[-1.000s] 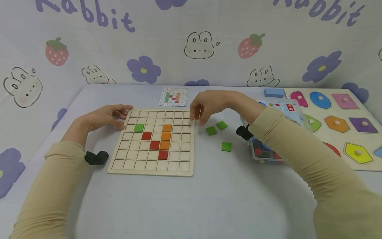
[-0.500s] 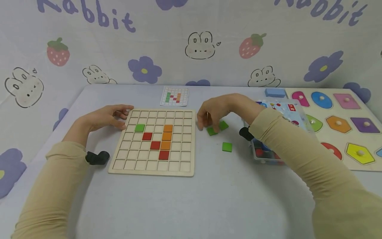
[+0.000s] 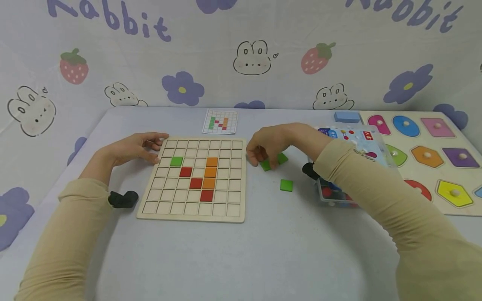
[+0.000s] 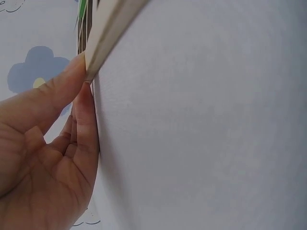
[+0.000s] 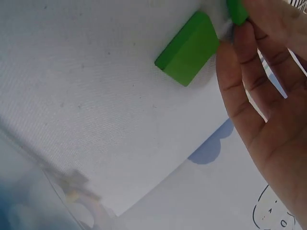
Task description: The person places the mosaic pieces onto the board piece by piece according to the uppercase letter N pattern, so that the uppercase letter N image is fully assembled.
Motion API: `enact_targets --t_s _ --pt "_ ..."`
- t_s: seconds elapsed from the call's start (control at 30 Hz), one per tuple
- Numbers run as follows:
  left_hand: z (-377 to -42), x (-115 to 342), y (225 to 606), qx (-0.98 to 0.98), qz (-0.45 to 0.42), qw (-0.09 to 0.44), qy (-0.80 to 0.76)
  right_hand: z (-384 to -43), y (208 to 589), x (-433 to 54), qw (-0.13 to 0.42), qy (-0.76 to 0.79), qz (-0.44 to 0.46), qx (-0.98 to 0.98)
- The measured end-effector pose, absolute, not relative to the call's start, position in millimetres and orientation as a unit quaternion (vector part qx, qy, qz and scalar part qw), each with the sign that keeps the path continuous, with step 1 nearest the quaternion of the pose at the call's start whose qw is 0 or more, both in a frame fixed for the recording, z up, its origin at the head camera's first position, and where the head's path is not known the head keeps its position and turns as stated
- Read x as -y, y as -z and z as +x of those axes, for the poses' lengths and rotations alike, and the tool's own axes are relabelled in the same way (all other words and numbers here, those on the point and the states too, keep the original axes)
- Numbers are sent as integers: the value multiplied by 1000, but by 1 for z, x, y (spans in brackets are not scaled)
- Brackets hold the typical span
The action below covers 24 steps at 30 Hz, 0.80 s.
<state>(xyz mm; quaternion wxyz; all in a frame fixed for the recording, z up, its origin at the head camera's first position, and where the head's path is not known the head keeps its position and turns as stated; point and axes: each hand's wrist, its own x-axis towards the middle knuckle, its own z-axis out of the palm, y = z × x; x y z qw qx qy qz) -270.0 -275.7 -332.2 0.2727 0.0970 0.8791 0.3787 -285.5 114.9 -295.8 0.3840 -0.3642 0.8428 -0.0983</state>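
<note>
Bench [image 3: 233, 259]: white-covered, unchanged under everything else.
Puzzle board [image 3: 433, 141]: same spot at the far right, cut off by the picture's side and partly covered by the box and the right sleeve [image 3: 384, 200].
Grid board [image 3: 188, 207]: flat on the bench, unmoved; its one green, three red and three orange squares match those of a second ago.
Box [image 3: 355, 138]: clear, overlapping the puzzle board's left part; the right sleeve hides much of it, so its contents are hard to make out.
Right hand [image 3: 273, 140]: at the grid board's right edge a second ago, now lower and over the loose tiles — thumb and finger pinching a green tile [image 3: 265, 165], which they partly hide.
Left hand [image 3: 128, 149]: no shift; thumb and index spread, touching the grid board's far left corner and edge, the other fingers partly concealed.
Card [image 3: 220, 121]: behind the grid board, still there, its print tiny.
Second green tile [image 3: 283, 158]: just beside the pinched one, half behind the right hand.
Third green tile [image 3: 286, 185]: nearer the viewer, apart and unmoved.
</note>
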Motion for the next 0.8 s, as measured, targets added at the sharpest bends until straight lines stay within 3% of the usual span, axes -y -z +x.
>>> enact_targets --t_s 0.37,0.8 --pt "-270 276 332 -880 98 274 -376 -285 291 -113 346 93 -379 -853" --pt "-271 277 332 -879 94 275 -377 -282 281 -79 295 327 -384 -812"
